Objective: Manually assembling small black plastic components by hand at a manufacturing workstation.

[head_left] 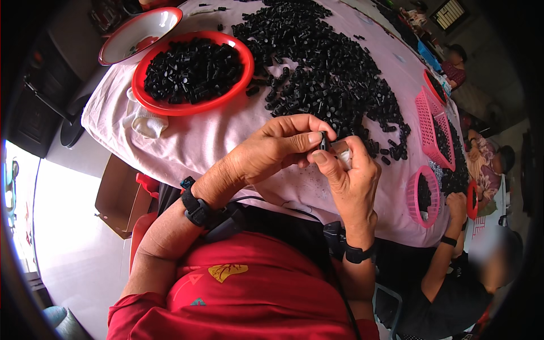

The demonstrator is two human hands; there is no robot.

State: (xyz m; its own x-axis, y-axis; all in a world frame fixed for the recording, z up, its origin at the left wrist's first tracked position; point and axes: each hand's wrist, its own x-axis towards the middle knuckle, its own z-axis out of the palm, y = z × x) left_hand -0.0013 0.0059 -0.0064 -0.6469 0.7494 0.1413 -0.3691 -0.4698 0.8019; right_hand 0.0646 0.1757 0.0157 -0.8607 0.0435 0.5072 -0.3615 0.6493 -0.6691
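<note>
Cloth (215, 139) of pale pink is spread over the work surface, its near side creased. At the right, a co-worker (450, 309) in a dark top is seen, one arm stretched toward the cloth. Across the cloth's far middle, a broad heap (328, 76) of small black pieces is scattered. To its left, a red basin (170, 107) is filled with similar pieces, and beyond it a red-rimmed white basin (137, 37) is tilted. Toward the right, black pieces are held in a rectangular pink basket (429, 130) and in a round pink basket (412, 198) nearer the body. Just before the heap, two hands are brought together. By the left hand (283, 141), a piece is pinched between thumb and forefinger; the right hand (354, 175) is bent close against it, though whether it is clamped cannot be told. Some white material (344, 158) is partly hidden by the right fingers. Between the fingertips, the small black piece (323, 141) is held above the cloth.
</note>
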